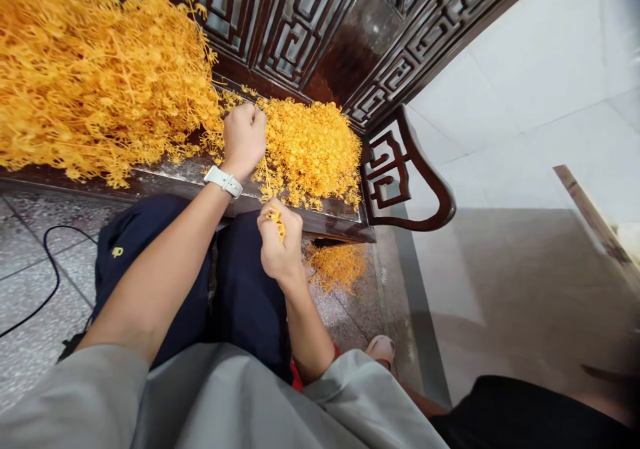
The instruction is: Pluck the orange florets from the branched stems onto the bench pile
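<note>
My left hand [245, 137], with a pale watch [223, 181] on its wrist, is closed above the dark wooden bench seat. A thin yellow plastic flower sprig [267, 177] runs down from this fist toward my right hand; inside the fist it is hidden. Over my knee, my right hand [281, 241] is closed, and yellow plastic flower pieces [275, 218] show between its thumb and fingers. Just beyond my hands is a smaller heap of yellow plastic flowers [313, 149]. A much larger pile of yellow branched sprigs [100, 75] lies to the left.
The bench [333, 221] has a carved back [295, 29] and a curved armrest [415, 175] at right. More yellow pieces [337, 265] lie on the floor below it. A black cable [56, 269] crosses the floor at left. Another person's dark-clothed leg [520, 412] is at lower right.
</note>
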{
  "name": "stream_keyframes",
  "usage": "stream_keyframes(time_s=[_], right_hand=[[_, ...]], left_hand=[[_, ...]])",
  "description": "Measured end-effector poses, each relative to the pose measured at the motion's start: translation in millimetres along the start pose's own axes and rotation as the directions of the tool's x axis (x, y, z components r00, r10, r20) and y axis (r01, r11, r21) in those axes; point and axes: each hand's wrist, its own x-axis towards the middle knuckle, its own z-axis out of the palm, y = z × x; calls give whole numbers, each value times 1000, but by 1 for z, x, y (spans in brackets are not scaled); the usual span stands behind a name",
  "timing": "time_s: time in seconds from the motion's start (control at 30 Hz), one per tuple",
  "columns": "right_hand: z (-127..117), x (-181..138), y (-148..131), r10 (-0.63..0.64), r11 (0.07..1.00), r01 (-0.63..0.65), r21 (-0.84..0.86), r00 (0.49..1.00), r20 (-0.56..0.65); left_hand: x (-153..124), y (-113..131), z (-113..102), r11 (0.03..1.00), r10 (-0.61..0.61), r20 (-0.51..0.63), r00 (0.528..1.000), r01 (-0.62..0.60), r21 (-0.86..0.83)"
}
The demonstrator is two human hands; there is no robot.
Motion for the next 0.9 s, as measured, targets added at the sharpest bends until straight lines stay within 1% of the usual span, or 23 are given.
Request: stream_keyframes(time_s=[0.07, 0.13, 0.23, 0.33, 0.43, 0.5, 0.57, 0.63, 0.67, 0.7, 0.73, 0.77, 0.8, 0.83, 0.9], right_hand=[[1, -12, 0, 113, 986, -107, 131, 993, -44], [1, -23, 2, 163, 960, -141, 241, 984, -77], [0, -33, 3, 119, 943, -79, 324, 987, -106], [-5, -39, 2, 56, 951, -17, 309, 992, -117], [-12, -44, -5, -24, 983, 45, 176, 993, -115], [-12, -50, -15, -109, 989, 116, 87, 990, -88], [-5, -62, -27, -260, 964, 260, 52, 966, -18], [5, -77, -37, -420, 906, 414, 90, 905, 64], [8, -84, -40, -465, 883, 454, 118, 881, 92], [8, -88, -41, -468, 881, 454, 136, 877, 106], [5, -91, -40, -433, 897, 419, 139, 895, 102], [-1, -90, -38, -380, 921, 368, 127, 921, 88], [-10, -87, -34, -322, 943, 315, 109, 945, 57], [-21, -80, -29, -275, 958, 272, 95, 961, 14], [-46, -58, -18, -244, 966, 250, 62, 966, -92]], left_hand=[[-3, 3, 3, 1000, 8, 18, 1000, -8, 17], [-6, 6, 5, 999, 26, 38, 999, -27, 23], [-9, 11, 7, 999, 43, 54, 998, -44, 32], [-14, 18, 9, 998, 50, 54, 997, -53, 42], [-20, 21, 13, 996, 86, 30, 996, -85, -19], [-18, 20, 15, 991, 101, -11, 995, -102, -87], [-5, 16, 10, 995, 25, -69, 997, -31, -97], [15, 11, -1, 994, -103, -150, 983, 97, -48], [26, 9, -9, 991, -137, -201, 970, 135, -25], [36, 7, -17, 991, -135, -236, 962, 136, -11], [44, 4, -24, 993, -117, -243, 963, 120, -4], [49, 1, -31, 997, -74, -252, 965, 74, -7], [51, -2, -36, 999, -41, -261, 965, 37, -21], [51, -5, -40, 999, -37, -258, 965, 26, -43], [47, -11, -44, 993, -94, -250, 964, 73, -89]])
